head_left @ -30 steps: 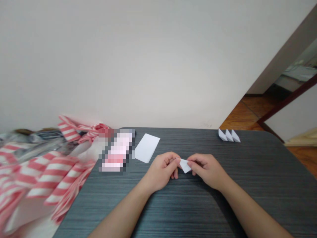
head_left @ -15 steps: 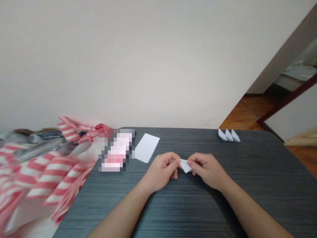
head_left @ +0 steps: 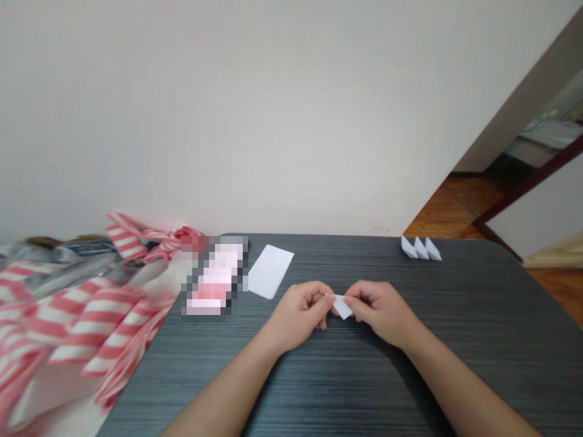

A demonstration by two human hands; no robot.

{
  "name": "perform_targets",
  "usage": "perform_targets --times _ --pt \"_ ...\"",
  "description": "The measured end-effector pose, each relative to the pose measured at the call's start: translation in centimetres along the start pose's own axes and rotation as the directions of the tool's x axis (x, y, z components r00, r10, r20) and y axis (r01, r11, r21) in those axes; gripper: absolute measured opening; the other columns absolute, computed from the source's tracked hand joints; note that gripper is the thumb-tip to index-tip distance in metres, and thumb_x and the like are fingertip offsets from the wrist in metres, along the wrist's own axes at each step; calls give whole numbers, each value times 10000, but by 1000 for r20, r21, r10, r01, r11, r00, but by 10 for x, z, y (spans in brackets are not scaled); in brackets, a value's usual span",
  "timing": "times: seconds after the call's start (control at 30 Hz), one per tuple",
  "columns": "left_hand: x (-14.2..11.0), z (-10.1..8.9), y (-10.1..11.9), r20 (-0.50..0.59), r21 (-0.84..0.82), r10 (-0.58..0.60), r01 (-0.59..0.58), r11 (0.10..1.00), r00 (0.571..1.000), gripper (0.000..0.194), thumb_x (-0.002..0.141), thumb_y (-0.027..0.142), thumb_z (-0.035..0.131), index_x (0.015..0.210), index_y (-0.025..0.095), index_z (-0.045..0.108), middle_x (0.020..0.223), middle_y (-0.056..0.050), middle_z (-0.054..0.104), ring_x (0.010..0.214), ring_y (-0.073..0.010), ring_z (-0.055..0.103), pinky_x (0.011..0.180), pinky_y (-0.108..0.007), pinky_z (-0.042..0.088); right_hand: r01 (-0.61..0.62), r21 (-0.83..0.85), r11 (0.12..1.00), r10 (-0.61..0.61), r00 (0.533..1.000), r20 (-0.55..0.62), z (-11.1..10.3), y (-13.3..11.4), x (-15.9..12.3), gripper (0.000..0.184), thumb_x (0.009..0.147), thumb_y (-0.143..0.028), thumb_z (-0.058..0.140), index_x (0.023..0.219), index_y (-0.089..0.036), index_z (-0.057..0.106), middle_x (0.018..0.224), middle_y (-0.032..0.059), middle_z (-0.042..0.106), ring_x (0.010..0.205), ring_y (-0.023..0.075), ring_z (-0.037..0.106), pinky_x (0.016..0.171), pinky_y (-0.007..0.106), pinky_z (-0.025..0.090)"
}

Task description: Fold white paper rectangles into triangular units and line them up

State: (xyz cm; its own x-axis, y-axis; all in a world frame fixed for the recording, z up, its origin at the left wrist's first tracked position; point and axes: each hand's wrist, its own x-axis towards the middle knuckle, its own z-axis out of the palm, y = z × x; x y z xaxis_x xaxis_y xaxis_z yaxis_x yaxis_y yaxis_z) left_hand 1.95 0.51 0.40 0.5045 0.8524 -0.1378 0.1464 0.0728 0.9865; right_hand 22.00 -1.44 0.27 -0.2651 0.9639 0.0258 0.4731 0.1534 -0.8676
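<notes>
A small folded white paper piece (head_left: 342, 305) is pinched between both my hands just above the dark striped table (head_left: 346, 376). My left hand (head_left: 300, 312) grips its left corner with curled fingers. My right hand (head_left: 380, 309) holds its right side between thumb and fingers. A flat white paper rectangle (head_left: 270, 271) lies on the table beyond my left hand. Three small folded white paper pieces (head_left: 421, 248) stand in a row near the table's far right edge.
A blurred-out rectangular object (head_left: 214, 276) lies left of the paper rectangle. Red-and-white striped cloth (head_left: 82, 328) is heaped off the table's left side. A plain wall stands behind the table, with a wooden floor (head_left: 449, 212) and doorway at right.
My hands have drawn slightly closer together on the folded paper piece, which now shows less of its surface. Nothing else has moved.
</notes>
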Motion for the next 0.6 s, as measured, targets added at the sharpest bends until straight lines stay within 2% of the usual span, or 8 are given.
perform_targets --times 0.27,0.6 --pt "-2 0 1 -3 146 20 -20 989 1000 234 906 344 552 810 154 650 533 25 568 493 -104 515 497 -199 368 38 -55 998 -38 999 12 2 -5 0 163 868 -219 601 749 -166 700 574 -20 625 524 113 541 525 216 387" --pt "-2 0 -4 -14 194 39 -36 980 999 238 923 345 530 827 152 630 538 32 553 488 -95 490 486 -193 341 17 7 1000 -17 999 48 1 -6 0 196 901 -217 549 768 -165 683 587 -15 624 545 119 562 547 214 410"
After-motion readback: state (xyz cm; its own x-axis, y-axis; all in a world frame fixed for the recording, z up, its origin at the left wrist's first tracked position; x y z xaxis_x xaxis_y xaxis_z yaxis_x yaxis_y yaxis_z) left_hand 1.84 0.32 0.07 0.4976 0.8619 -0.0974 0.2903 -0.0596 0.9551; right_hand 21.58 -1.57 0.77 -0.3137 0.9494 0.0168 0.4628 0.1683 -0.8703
